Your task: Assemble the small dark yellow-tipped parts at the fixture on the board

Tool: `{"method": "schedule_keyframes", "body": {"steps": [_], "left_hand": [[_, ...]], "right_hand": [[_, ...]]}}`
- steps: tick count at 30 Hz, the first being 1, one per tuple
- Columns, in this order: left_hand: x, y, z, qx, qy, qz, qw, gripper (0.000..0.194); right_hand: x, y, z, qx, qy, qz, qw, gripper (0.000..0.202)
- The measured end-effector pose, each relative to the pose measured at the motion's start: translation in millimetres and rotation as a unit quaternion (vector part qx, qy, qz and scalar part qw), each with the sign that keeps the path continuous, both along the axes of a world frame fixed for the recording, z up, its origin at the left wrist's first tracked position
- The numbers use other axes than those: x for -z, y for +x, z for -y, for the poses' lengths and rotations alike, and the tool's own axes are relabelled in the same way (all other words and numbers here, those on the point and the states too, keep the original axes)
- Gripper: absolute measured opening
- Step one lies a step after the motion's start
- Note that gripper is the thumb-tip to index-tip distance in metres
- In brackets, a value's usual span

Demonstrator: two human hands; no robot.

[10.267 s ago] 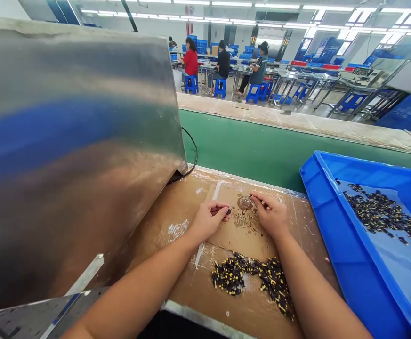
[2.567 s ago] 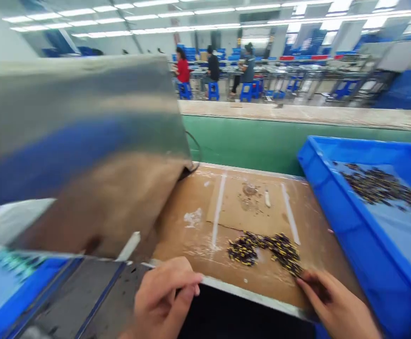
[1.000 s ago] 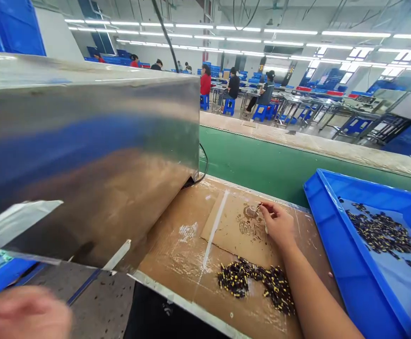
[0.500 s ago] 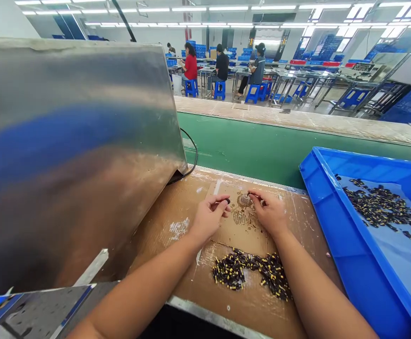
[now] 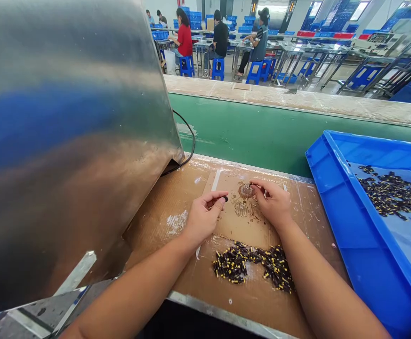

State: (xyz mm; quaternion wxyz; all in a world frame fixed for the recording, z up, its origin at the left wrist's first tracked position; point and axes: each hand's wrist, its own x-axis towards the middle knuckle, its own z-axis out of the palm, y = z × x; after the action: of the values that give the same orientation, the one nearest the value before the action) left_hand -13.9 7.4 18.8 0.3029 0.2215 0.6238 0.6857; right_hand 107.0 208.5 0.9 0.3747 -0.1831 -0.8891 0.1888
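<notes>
My left hand (image 5: 207,212) pinches a small dark rounded piece (image 5: 225,198) between thumb and fingertips. To its right, my right hand (image 5: 270,200) is closed in a pinch over a small round clear dish (image 5: 246,190). A tiny dark thing shows at the right fingertips, too small to name. Below the dish, a ribbed patch of residue (image 5: 242,208) marks the cardboard sheet (image 5: 233,228). Nearer to me, between my forearms, lies a loose pile of small black parts with yellow ends (image 5: 231,263).
A blue tray (image 5: 342,207) at the right holds paper and many similar black-and-yellow parts (image 5: 396,193). A large metal housing (image 5: 67,141) stands at the left, with a black cable (image 5: 194,136) behind it. Beyond the green belt (image 5: 244,122), several people sit at tables.
The camera view has tilted down and shifted slightly. Both hands remain pinched in nearly the same places; the right one stays at the clear dish.
</notes>
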Motion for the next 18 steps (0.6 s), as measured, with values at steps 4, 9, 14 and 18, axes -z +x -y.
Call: {"method": "schedule_keyframes", "body": {"steps": [4,9,14,18], "left_hand": [[-1.0,3.2,0.7,0.009,0.0,-0.006,1.0,0.026],[-1.0,1.9,1.7,0.009,0.004,-0.007,1.0,0.026],[0.7,0.2,0.8,-0.003,0.016,0.001,1.0,0.026],[-0.9,1.5,-0.9,-0.012,0.04,0.046,0.998,0.026]], "right_hand": [[0.0,-0.5,0.5,0.008,-0.009,0.014,1.0,0.021],[-6.8,3.1,8.3,0.049,-0.024,-0.041,0.998,0.019],[-14.2,6.1,15.8,0.111,-0.021,-0.118,0.987,0.023],[-16.3,5.1,14.2,0.084,-0.037,-0.031,0.995,0.023]]}}
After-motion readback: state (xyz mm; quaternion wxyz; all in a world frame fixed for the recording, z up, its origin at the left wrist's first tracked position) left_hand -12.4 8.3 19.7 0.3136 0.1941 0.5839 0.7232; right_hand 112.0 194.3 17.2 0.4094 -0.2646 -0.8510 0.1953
